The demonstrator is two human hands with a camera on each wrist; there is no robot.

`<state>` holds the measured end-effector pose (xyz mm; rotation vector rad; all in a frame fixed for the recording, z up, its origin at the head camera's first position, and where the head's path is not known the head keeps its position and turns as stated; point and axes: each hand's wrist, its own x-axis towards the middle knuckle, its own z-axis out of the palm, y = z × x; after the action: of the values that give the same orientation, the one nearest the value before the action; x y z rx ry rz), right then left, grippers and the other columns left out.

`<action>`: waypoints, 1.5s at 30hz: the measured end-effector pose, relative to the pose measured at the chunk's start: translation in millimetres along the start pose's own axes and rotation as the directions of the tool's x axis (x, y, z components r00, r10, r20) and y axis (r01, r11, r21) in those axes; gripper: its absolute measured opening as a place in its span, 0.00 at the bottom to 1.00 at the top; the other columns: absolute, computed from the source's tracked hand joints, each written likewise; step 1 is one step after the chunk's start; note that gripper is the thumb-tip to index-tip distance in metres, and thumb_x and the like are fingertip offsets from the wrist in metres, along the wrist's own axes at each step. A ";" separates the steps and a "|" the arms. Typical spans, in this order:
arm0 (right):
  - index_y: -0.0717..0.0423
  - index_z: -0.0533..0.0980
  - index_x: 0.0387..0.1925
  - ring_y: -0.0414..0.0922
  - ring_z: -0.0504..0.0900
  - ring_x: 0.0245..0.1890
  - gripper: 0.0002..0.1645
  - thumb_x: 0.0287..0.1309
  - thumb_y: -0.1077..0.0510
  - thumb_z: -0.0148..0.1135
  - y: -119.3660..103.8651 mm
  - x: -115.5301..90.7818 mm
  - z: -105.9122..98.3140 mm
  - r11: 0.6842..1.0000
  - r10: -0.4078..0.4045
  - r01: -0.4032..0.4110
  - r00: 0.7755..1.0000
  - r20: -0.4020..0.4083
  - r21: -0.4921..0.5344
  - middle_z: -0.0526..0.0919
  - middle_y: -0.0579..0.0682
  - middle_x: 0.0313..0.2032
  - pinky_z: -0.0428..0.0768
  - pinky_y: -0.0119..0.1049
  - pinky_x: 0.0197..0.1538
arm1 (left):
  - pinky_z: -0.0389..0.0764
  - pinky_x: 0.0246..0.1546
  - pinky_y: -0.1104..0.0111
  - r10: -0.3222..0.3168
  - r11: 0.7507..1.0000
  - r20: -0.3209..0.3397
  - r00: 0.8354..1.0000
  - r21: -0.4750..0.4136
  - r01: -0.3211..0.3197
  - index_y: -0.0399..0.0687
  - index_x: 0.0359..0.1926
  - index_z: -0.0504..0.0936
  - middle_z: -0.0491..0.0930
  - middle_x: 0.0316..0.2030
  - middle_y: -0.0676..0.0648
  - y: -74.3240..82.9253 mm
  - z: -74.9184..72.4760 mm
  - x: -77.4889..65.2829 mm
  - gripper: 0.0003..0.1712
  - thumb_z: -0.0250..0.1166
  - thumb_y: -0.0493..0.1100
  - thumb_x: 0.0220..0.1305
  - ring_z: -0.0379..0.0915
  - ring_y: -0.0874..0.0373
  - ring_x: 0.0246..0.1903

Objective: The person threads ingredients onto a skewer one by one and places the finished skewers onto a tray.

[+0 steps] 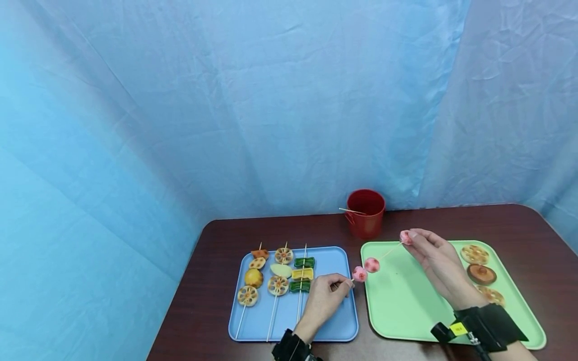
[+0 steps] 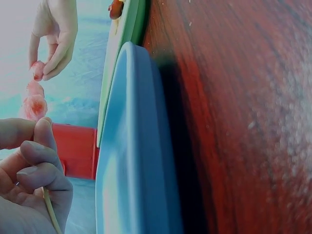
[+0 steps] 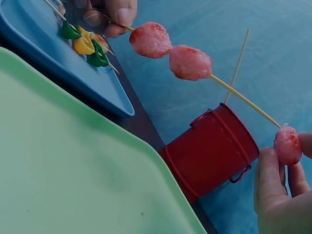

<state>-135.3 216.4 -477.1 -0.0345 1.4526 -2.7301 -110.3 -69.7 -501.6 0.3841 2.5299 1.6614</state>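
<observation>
My left hand (image 1: 326,301) pinches a thin wooden skewer (image 3: 246,101) near its lower part, above the blue tray's right side. Two pink meatballs (image 3: 190,62) sit side by side on the stick just beyond those fingers. At the skewer's far tip, a third pink meatball (image 3: 287,145) is held between the thumb and fingers of my right hand (image 1: 440,265), over the green tray. Bare stick shows between this ball and the other two. In the left wrist view, the stick's lower end comes out below the curled left fingers (image 2: 39,151).
Three loaded skewers with lotus slices (image 1: 247,296) and green and yellow pieces (image 1: 302,274) lie on the blue tray (image 1: 293,337). The green tray (image 1: 384,328) carries lotus slices and a brown mushroom-like round (image 1: 481,274). Behind stands a red bucket (image 1: 367,220) with a stick inside.
</observation>
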 end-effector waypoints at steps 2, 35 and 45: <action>0.60 0.77 0.55 0.40 0.85 0.53 0.11 0.75 0.63 0.57 0.2 -0.1 0.1 1.000 -0.003 0.003 1.000 0.004 0.001 0.85 0.49 0.49 0.77 0.35 0.60 | 0.63 0.21 0.75 0.001 1.000 -0.002 1.000 0.000 -0.001 0.44 0.37 0.92 0.79 0.21 0.60 0.0 0.2 0.1 0.10 0.66 0.42 0.69 0.64 0.69 0.17; 0.63 0.74 0.56 0.39 0.86 0.49 0.16 0.72 0.60 0.63 18.7 -5.3 25.0 0.978 0.007 -0.014 0.999 -0.034 -0.208 0.87 0.46 0.47 0.79 0.33 0.59 | 0.61 0.20 0.76 -0.015 0.999 -0.078 0.997 -0.038 0.012 0.47 0.33 0.91 0.77 0.19 0.60 4.5 5.9 0.3 0.08 0.67 0.40 0.68 0.64 0.70 0.17; 0.61 0.75 0.54 0.38 0.86 0.49 0.15 0.71 0.58 0.65 27.7 -6.8 27.7 0.978 0.042 -0.053 0.997 -0.058 -0.200 0.87 0.45 0.47 0.79 0.33 0.57 | 0.62 0.19 0.77 0.023 0.999 -0.102 0.994 -0.022 -0.025 0.46 0.33 0.92 0.80 0.19 0.56 5.9 10.2 1.7 0.08 0.68 0.40 0.67 0.65 0.72 0.17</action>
<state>-126.4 178.4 -484.5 0.0658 1.7153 -2.5547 -108.9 -58.0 -500.3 0.3370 2.5848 1.7612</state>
